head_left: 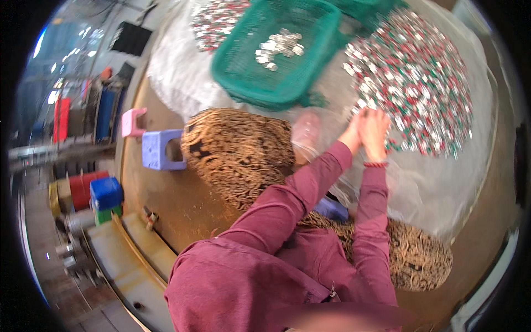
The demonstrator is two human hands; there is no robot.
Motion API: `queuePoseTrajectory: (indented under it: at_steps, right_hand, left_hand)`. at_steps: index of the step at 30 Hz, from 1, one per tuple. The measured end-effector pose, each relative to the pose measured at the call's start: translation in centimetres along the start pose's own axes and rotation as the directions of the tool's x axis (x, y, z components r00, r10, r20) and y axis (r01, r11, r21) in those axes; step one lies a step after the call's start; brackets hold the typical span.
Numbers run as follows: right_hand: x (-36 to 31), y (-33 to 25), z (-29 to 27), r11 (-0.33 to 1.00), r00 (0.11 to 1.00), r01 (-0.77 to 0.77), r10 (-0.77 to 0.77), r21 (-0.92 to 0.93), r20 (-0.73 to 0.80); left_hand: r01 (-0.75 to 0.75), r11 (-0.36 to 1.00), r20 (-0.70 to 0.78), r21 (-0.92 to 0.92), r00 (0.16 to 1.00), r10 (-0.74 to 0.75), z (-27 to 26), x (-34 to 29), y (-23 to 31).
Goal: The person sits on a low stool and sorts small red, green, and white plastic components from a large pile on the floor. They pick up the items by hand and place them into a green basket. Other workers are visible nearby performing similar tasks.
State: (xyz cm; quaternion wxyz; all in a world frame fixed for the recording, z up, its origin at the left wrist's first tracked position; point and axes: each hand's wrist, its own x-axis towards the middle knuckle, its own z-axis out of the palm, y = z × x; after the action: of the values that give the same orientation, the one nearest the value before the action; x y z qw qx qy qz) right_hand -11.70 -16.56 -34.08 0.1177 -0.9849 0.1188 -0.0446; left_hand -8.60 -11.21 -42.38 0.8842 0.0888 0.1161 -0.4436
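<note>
My left hand [353, 133] and my right hand [374, 128] are side by side at the near left edge of a broad pile of small shiny silver, red and green pieces [415, 83]. Fingers of both hands curl together among the pieces, with silver ones at the fingertips. What they pinch is too small and blurred to make out. A red bracelet [376, 164] circles my right wrist. Left of the pile stands a green plastic basket [221, 66], holding some silver pieces [279, 47] on its bottom.
A pale plastic sheet [171, 72] lies under the basket and piles. A smaller pile [218, 25] of similar pieces is at the far left. Pink [133, 122] and purple [157, 150] stools stand beside my patterned-cloth knee [238, 149]. Green netting [376, 11] lies behind the basket.
</note>
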Motion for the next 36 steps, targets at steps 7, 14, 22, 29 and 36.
queuePoseTrajectory:
  at_steps: [7, 14, 22, 29, 36]
  right_hand:
    - [1.6, 0.2, -11.5, 0.820, 0.873, 0.221, 0.075, 0.527, -0.482]
    - [1.5, 16.6, 2.0, 0.923, 0.988, -0.106, 0.139, 0.371, -0.062]
    - [-1.7, 6.6, 5.1, 0.926, 0.950, -0.308, 0.286, 0.218, 0.128]
    - [-2.4, 12.6, 8.3, 0.188, 0.777, -0.524, 0.504, 0.831, 0.376]
    - [-3.2, 13.4, 4.0, -0.550, 0.854, -0.261, 0.252, 0.793, 0.455]
  left_hand:
    - [-0.084, 0.881, 0.005, -0.465, 0.995, 0.098, 11.0, -2.4, 7.3]
    - [-0.202, 0.638, 0.152, -0.743, 0.877, 0.455, 17.5, -6.5, 18.7]
    - [0.046, -0.490, -0.026, 0.870, 0.998, 0.049, 6.6, -0.2, 6.7]
    - [-0.049, -0.733, 0.214, 0.678, 0.968, 0.134, -0.2, 0.7, 0.9]
    - [0.204, 0.365, -0.242, 0.908, 0.968, 0.061, 2.3, 2.1, 5.3]
